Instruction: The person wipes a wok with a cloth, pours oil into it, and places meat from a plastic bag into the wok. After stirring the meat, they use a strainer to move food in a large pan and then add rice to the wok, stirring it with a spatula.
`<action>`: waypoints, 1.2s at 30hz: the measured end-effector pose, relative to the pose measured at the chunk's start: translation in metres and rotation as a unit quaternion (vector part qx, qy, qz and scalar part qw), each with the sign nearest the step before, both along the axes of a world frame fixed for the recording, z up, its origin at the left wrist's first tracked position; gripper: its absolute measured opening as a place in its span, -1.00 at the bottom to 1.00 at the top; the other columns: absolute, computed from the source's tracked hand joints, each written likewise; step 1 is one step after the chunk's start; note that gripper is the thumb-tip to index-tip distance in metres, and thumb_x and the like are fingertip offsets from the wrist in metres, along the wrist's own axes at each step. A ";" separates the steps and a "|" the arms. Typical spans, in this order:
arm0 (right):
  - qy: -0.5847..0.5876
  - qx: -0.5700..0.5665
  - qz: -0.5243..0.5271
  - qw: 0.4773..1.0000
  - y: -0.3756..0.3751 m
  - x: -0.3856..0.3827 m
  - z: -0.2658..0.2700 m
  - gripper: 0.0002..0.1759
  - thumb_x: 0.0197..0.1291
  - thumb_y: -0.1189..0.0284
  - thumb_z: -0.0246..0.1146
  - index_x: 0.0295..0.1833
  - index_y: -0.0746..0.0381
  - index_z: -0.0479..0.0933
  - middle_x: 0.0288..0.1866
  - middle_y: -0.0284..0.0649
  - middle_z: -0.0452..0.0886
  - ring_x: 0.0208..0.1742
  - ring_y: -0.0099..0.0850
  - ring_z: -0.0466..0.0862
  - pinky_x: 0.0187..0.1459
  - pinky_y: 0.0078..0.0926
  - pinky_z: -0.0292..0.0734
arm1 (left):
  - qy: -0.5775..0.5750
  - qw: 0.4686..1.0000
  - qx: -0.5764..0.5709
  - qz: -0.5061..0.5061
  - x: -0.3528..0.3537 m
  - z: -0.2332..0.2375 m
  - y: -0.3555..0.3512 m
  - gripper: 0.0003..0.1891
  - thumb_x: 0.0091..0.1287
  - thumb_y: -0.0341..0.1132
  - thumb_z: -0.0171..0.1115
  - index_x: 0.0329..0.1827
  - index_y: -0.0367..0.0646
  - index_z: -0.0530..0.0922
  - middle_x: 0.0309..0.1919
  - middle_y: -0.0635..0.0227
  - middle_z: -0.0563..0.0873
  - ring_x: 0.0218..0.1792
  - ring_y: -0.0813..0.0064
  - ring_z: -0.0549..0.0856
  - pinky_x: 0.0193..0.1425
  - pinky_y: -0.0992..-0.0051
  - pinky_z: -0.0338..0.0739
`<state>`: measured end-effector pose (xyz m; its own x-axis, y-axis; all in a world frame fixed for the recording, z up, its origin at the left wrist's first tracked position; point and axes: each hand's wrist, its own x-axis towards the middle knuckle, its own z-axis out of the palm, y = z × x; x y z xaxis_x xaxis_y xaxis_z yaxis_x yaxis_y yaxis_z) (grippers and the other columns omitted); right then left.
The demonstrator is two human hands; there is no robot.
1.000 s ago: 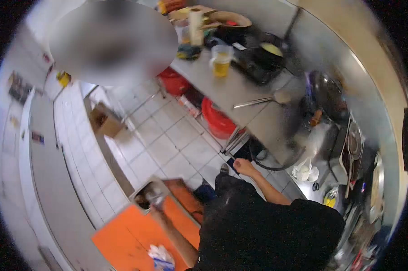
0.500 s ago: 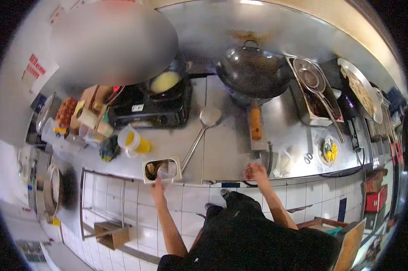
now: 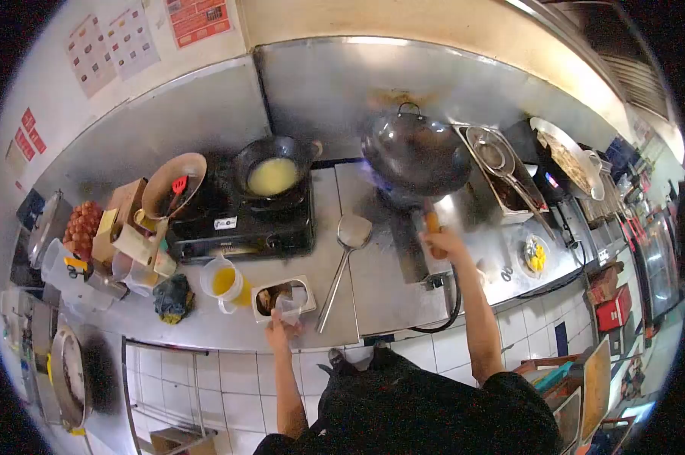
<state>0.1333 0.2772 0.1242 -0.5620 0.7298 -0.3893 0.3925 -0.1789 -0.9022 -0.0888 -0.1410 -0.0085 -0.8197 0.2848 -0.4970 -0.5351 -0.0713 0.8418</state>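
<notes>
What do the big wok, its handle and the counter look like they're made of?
The wok looks like dark seasoned steel, dull sheen. Its handle is probably wood: orange-brown, matte. The counter seems stainless steel, grey with brushed reflections.

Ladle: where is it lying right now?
In the head view, the ladle lies on the counter at centre, just right of the tray and the stove, left of the wok.

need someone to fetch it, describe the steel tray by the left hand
On the long steel counter, look in front of the black stove, at the front edge. The small steel tray sits there with the left hand at its rim. It is a rectangular pan, set between a round jug of yellow liquid and a long ladle.
</notes>
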 end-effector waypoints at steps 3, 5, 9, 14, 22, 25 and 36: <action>0.014 -0.032 -0.044 0.998 -0.010 -0.010 -0.009 -0.75 0.00 0.39 0.41 -0.35 0.20 0.45 -0.59 -0.34 0.48 -0.62 -0.53 0.51 -0.61 -0.56 0.48 | -0.017 0.998 0.040 0.051 0.024 0.013 -0.006 -0.46 0.32 0.17 0.08 -0.29 -0.26 0.48 -0.47 0.21 0.63 -0.48 0.30 0.66 -0.48 0.33 0.63; 0.057 -0.081 -0.066 0.993 -0.019 -0.013 -0.001 -0.77 -0.01 0.46 0.39 -0.39 0.18 0.42 -0.57 -0.36 0.48 -0.61 -0.54 0.51 -0.62 -0.54 0.47 | -0.039 0.997 0.041 0.053 0.041 0.005 -0.020 -0.45 0.34 0.18 0.03 -0.14 -0.24 0.47 -0.39 0.17 0.66 -0.45 0.30 0.67 -0.47 0.35 0.63; 0.065 -0.079 -0.078 0.992 -0.024 -0.015 0.009 -0.77 -0.02 0.53 0.34 -0.35 0.24 0.38 -0.55 -0.31 0.46 -0.62 -0.49 0.48 -0.64 -0.48 0.45 | -0.041 0.999 -0.010 -0.012 0.077 -0.024 -0.054 -0.47 0.36 0.15 0.02 -0.10 -0.25 0.47 -0.34 0.12 0.68 -0.46 0.34 0.67 -0.51 0.40 0.61; 0.131 -0.177 -0.047 0.974 -0.016 -0.004 0.024 -0.78 0.02 0.53 0.34 -0.34 0.21 0.38 -0.57 -0.35 0.44 -0.63 -0.54 0.44 -0.63 -0.56 0.39 | -0.047 0.994 -0.035 -0.089 0.112 -0.024 -0.072 -0.56 0.39 0.01 0.02 -0.10 -0.28 0.48 -0.32 0.08 0.68 -0.46 0.38 0.68 -0.48 0.42 0.63; 0.169 -0.232 -0.046 0.957 -0.028 0.005 0.067 -0.73 0.07 0.42 0.37 -0.29 0.17 0.36 -0.55 -0.38 0.44 -0.64 -0.61 0.40 -0.65 -0.62 0.36 | 0.004 0.989 -0.036 -0.141 0.138 -0.027 -0.049 -0.56 0.38 0.02 0.05 -0.07 -0.25 0.49 -0.27 0.10 0.68 -0.40 0.34 0.70 -0.37 0.37 0.65; 0.213 -0.265 -0.029 0.940 -0.019 0.007 0.052 -0.73 0.09 0.43 0.35 -0.28 0.17 0.34 -0.54 -0.39 0.43 -0.64 -0.62 0.40 -0.66 -0.63 0.35 | -0.002 0.987 -0.034 -0.155 0.154 -0.017 -0.036 -0.61 0.37 -0.06 0.10 -0.05 -0.26 0.49 -0.27 0.10 0.70 -0.39 0.35 0.70 -0.35 0.38 0.65; 0.401 -0.412 0.002 0.818 0.006 0.068 0.098 -0.70 0.16 0.52 0.22 -0.05 0.33 0.29 -0.49 -0.37 0.38 -0.63 -0.69 0.34 -0.69 -0.81 0.25 | -0.015 0.987 -0.032 -0.155 0.201 -0.015 -0.001 -0.67 0.36 -0.17 0.13 -0.04 -0.29 0.50 -0.25 0.13 0.69 -0.37 0.42 0.68 -0.32 0.45 0.64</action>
<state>0.2011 0.2836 0.2226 -0.8796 0.4025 -0.2537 -0.2643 -0.8567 -0.4429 0.1119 -0.1420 -0.0231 -0.6830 0.4869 -0.5445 -0.5471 0.1529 0.8230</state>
